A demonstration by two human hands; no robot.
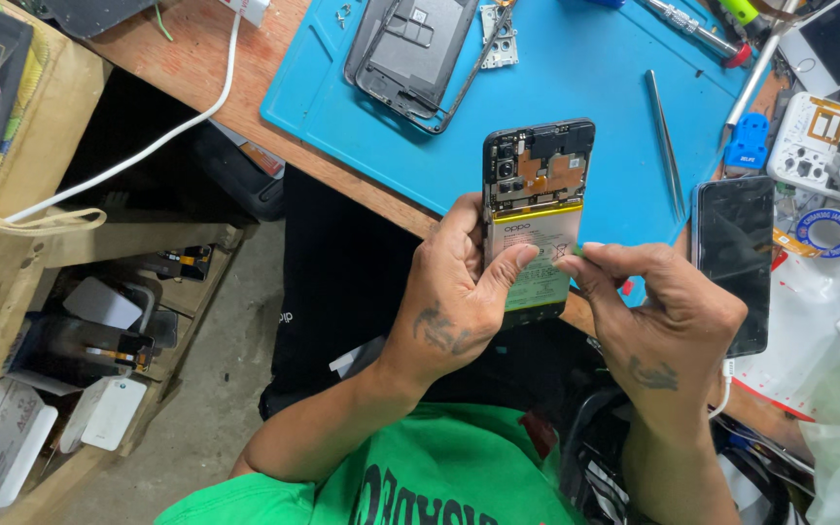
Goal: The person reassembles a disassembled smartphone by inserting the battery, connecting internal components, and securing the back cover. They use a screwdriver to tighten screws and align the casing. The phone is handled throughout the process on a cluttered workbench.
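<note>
Held above the desk edge: opened smartphone (535,219), back cover off, battery and board bare. Probably light, stiff and fragile; best gripped by the side edges. Left hand (459,292) wrapped around it, thumb on the battery. Right hand (658,301) nearly closed, fingertips pinching at the battery's right edge. Beyond, blue mat (585,107) with removed back cover (415,53) and tweezers (666,141).

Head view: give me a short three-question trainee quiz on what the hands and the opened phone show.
1. True or false: the opened phone lies flat on the blue mat.
2. Which hand's thumb presses on the battery? A) left hand B) right hand
3. What long metal tool lies on the mat right of the phone?

Key:
1. False; both hands hold it above the desk edge.
2. A.
3. Tweezers.
</note>
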